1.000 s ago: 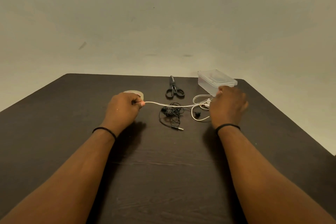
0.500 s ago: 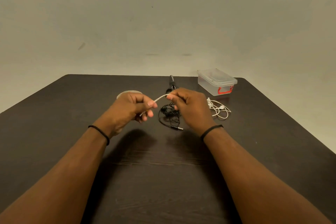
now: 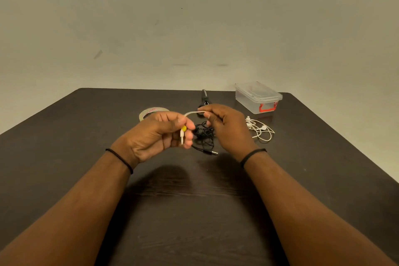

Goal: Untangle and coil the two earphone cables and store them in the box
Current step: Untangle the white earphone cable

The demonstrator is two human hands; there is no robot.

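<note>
My left hand (image 3: 159,134) sits just left of the frame's centre, raised over the dark bench (image 3: 64,157). Its thumb and fingers pinch the plug end of the white earphone cable (image 3: 192,113), and the white plug with a yellow spot hangs down from my fingertips. From there the cable arches up and to the right in a short bow to my right hand (image 3: 224,127), which pinches it between thumb and forefinger while the other fingers curl underneath. Both hands are clenched on that one white cable, close together but not touching.

The rest of the white cable lies in a loose heap with its earbuds on the bench, right of my right hand and just in front of the box. I cannot see how the cable runs behind my right hand.

The black earphone cable (image 3: 204,136) lies in a tangled clump on the bench between and below my hands, its metal jack pointing toward the lower right.

The clear plastic box (image 3: 258,97) with a red latch stands in the upper right of the bench, lid on. A roll of tape (image 3: 149,112) lies flat behind my left hand, and the scissors (image 3: 204,98) show behind my right hand, partly hidden by it.
</note>
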